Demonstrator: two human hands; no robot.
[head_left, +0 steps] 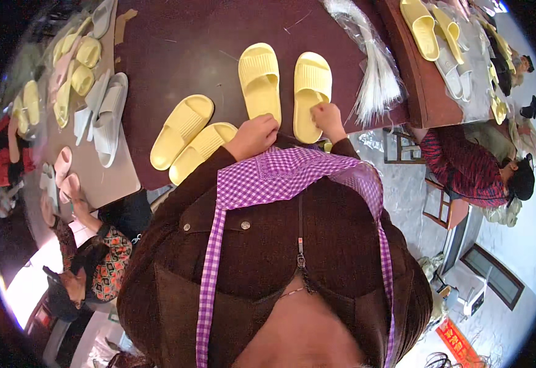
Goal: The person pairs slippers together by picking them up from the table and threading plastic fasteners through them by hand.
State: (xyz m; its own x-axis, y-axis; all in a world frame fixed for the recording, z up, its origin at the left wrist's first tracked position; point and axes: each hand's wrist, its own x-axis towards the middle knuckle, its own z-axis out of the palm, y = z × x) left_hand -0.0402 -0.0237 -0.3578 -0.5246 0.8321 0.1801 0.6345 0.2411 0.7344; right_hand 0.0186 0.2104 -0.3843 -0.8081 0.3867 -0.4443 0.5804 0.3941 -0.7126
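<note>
Two yellow slide sandals lie soles down in front of me on the dark red tabletop (176, 37), the left slide (259, 76) and the right slide (312, 73), toes pointing away. My left hand (256, 136) is closed at the heel end of the left slide, fingers curled in. Closed too, my right hand (328, 119) is over the footbed of the right slide, near its inner heel. Whatever lies within either set of fingers is hidden or too small to name. Left of my left hand rests another pair of yellow slides (182, 132), partly behind my sleeve.
A bundle of thin white strands (375, 80) in clear plastic lies at the table's right. More yellow slides (421, 30) sit on the right-hand table. On the left table are grey slides (110, 116). A co-worker (96, 257) handles pink slides (65, 175); another person (464, 162) is at right.
</note>
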